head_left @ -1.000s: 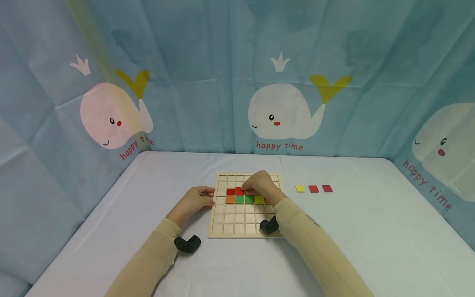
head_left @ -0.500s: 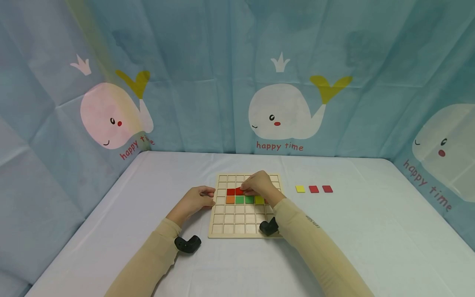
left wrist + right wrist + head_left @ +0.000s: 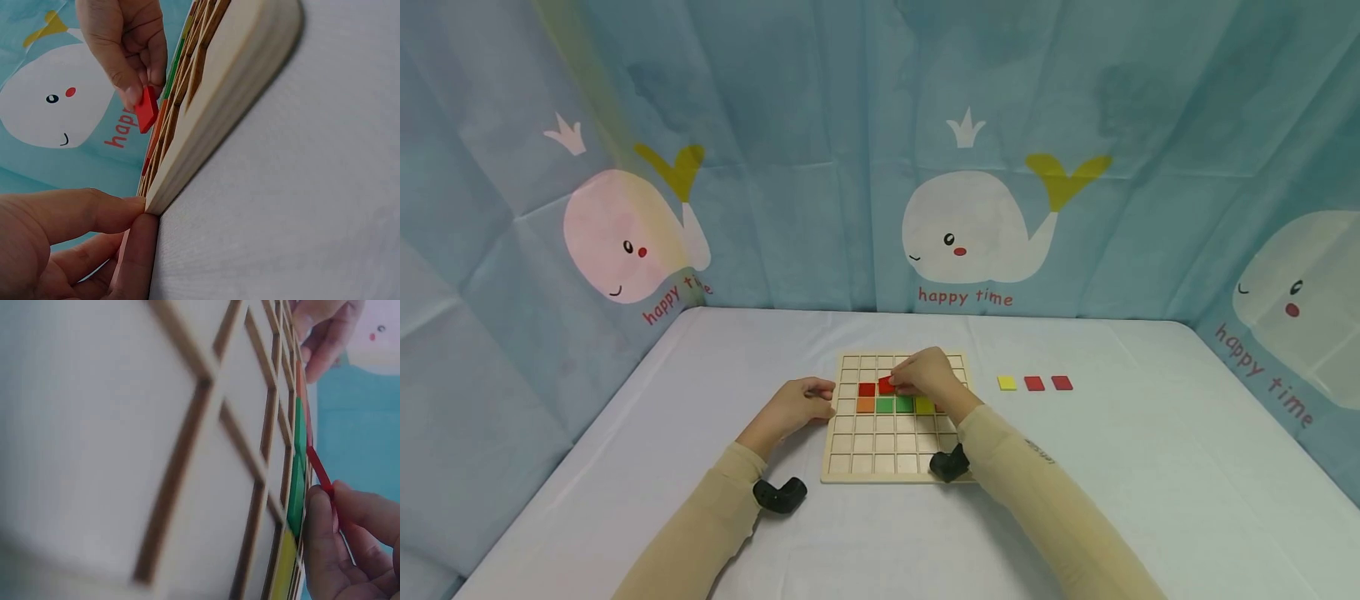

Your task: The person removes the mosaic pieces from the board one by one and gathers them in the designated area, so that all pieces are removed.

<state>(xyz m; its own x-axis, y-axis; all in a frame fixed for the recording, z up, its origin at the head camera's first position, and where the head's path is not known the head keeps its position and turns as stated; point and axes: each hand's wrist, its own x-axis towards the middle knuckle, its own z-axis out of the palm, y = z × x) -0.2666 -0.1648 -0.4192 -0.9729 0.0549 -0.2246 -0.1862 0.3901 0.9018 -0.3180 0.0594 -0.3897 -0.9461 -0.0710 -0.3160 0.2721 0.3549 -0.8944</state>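
Observation:
A square wooden grid board (image 3: 883, 463) lies on the white table. My left hand (image 3: 793, 412) holds its left edge with thumb and fingertips, as the left wrist view shows up close. My right hand (image 3: 929, 374) is over the board's upper middle and pinches a red square tile (image 3: 147, 110) between thumb and fingers. That tile is tilted and just above the grid in the right wrist view. Another red tile (image 3: 867, 390) lies in a cell to its left. The row below holds an orange tile (image 3: 866, 405), two green tiles (image 3: 884, 405), and a yellow tile (image 3: 924, 405), partly covered by my right hand.
Right of the board, a loose yellow tile (image 3: 1007, 383) and two loose red tiles (image 3: 1034, 383) lie in a row on the tablecloth (image 3: 1135, 467). A blue curtain (image 3: 820, 208) printed with whales hangs behind the table. Black devices (image 3: 780, 496) are worn at both wrists.
The pinched red tile has shifted slightly right and tilted up from the grid, and a gap now separates it from the red tile on its left. My left hand stays at the edge.

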